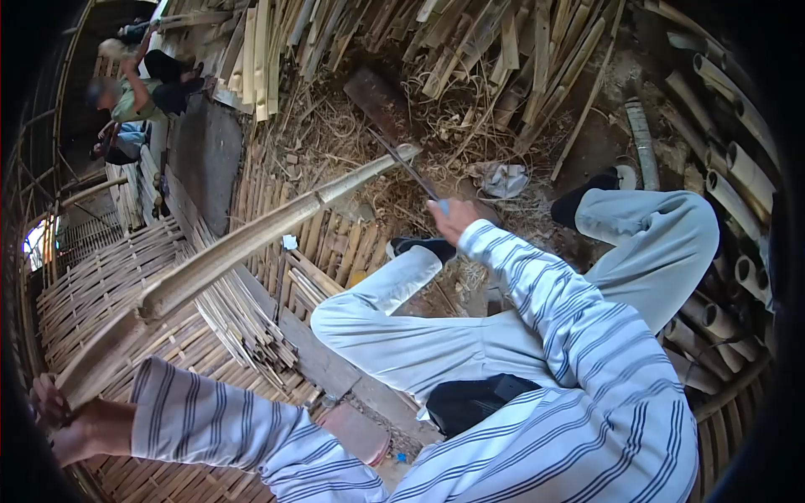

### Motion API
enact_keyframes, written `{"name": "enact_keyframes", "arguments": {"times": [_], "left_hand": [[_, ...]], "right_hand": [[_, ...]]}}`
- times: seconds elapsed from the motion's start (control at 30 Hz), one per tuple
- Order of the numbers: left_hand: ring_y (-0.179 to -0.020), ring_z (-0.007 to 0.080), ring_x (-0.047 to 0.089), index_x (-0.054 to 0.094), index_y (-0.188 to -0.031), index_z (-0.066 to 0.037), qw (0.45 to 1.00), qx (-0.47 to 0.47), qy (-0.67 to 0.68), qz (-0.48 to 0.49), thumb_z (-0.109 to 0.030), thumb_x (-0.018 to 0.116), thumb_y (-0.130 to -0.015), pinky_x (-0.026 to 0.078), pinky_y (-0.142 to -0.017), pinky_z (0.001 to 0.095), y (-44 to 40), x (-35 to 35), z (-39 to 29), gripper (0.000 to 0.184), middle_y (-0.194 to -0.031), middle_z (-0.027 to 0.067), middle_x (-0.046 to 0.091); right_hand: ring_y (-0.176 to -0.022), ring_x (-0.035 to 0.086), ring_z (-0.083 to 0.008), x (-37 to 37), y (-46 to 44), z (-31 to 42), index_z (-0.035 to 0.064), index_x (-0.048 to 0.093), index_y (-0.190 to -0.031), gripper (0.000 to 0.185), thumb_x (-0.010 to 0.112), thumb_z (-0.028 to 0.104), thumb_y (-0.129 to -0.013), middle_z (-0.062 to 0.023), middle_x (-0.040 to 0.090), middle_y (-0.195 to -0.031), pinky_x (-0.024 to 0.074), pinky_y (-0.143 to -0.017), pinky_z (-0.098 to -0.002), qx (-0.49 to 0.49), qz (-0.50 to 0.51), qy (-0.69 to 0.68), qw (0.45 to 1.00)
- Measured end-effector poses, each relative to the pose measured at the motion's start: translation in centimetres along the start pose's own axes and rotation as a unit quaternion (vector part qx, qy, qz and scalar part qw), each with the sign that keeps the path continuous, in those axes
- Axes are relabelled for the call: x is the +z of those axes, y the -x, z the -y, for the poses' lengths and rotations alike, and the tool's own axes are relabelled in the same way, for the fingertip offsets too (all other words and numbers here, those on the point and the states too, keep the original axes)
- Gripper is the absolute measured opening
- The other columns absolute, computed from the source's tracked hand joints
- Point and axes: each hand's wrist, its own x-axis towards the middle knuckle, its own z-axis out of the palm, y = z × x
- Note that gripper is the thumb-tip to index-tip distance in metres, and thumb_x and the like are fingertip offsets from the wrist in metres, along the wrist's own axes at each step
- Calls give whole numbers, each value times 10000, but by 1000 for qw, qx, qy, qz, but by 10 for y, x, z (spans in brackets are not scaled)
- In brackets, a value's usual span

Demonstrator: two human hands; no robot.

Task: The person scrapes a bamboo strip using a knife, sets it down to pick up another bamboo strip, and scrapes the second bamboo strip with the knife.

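A long split bamboo piece [235, 243], its hollow side up, slants from the lower left to the upper middle. My left hand [71, 423] is closed round its lower end at the left edge of view. My right hand [457, 220] grips the handle of a long-bladed knife [411, 170]. The blade points up and left, and it meets or crosses the far end of the bamboo. Just beyond that end lies a dark flat block [377, 101] among curled shavings [314, 134].
Split bamboo strips [537, 50] pile up at the top. Bamboo tubes [746, 176] are stacked along the right. Woven bamboo matting [109, 285] and thin strips [243, 323] lie at left. Another person [138, 96] sits at the upper left. A crumpled white bag [503, 179] is near my feet.
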Motion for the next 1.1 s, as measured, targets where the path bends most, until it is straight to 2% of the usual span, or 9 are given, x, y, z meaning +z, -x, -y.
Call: {"name": "enact_keyframes", "arguments": {"times": [0.03, 0.2, 0.37, 0.4, 0.63, 0.73, 0.83, 0.93, 1.1], "left_hand": [[-503, 206, 581, 532, -722, 72, 1000, -2, -5, 4, -435, 273, -899, 493, -471, 235, -1, -1, 2, 596, -650, 190, 598], [-478, 197, 562, 519, -688, 62, 1000, -2, -6, 3, -414, 280, -894, 478, -445, 234, 4, 8, 5, 571, -621, 177, 585], [-454, 189, 543, 506, -654, 52, 999, 18, -23, -35, -393, 288, -889, 462, -419, 232, 20, 19, -15, 549, -592, 164, 573], [-472, 192, 548, 507, -677, 54, 1000, 1, 2, -31, -396, 282, -894, 466, -436, 238, 16, 13, -12, 548, -606, 169, 572], [-598, 216, 582, 509, -835, 67, 957, -11, 196, 212, -415, 241, -927, 493, -559, 279, -57, -45, 62, 558, -703, 200, 569], [-458, 171, 432, 421, -653, -36, 952, -79, 235, 177, -452, 296, -878, 369, -421, 267, -47, -27, 44, 490, -569, 101, 445], [-521, 150, 458, 469, -783, -87, 966, -69, 207, 140, -443, 248, -952, 422, -509, 264, -6, -8, 10, 452, -650, 47, 464], [-576, 123, 476, 488, -907, -124, 973, -52, 190, 124, -429, 203, -1002, 462, -568, 248, 9, -6, 9, 429, -739, 10, 470], [-570, 142, 497, 491, -868, -89, 989, -36, 118, 76, -432, 224, -977, 470, -547, 251, 6, 10, 11, 449, -720, 50, 490]], "right_hand": [[-862, 575, -487, 25, -4, -8, -40, 581, -1002, 576, 394, 497, -909, -316, 605, -872, 472, -783, -493, -64, -86, 29, 994], [-880, 599, -475, -21, 47, 66, -24, 576, -1025, 609, 432, 551, -880, -319, 609, -887, 477, -834, -486, -45, 40, 6, 998], [-951, 574, -449, 9, -6, -38, -42, 582, -1032, 613, 439, 534, -880, -312, 604, -956, 454, -870, -467, 45, -70, 40, 996], [-1066, 516, -437, -2, 0, -21, -22, 568, -1136, 624, 393, 527, -898, -322, 584, -1007, 386, -967, -439, 52, -30, 27, 998], [-927, 578, -479, -5, 25, 35, -46, 540, -1060, 617, 443, 535, -877, -352, 582, -959, 464, -858, -469, -42, 9, -13, 999], [-995, 560, -457, -13, 14, 14, -33, 585, -1037, 603, 438, 530, -878, -336, 582, -1002, 446, -894, -461, 6, 34, 0, 999], [-1021, 548, -443, 1, -15, -49, -15, 640, -1005, 579, 431, 511, -881, -314, 586, -1035, 418, -929, -461, 62, -35, 1, 997], [-1004, 553, -456, -31, 15, 7, -29, 614, -1051, 603, 424, 518, -884, -320, 591, -1007, 422, -938, -442, 47, -8, 8, 999], [-992, 573, -445, -10, 14, 12, -12, 565, -1088, 624, 403, 555, -883, -293, 605, -1004, 449, -899, -459, 11, -4, 28, 1000]]}}
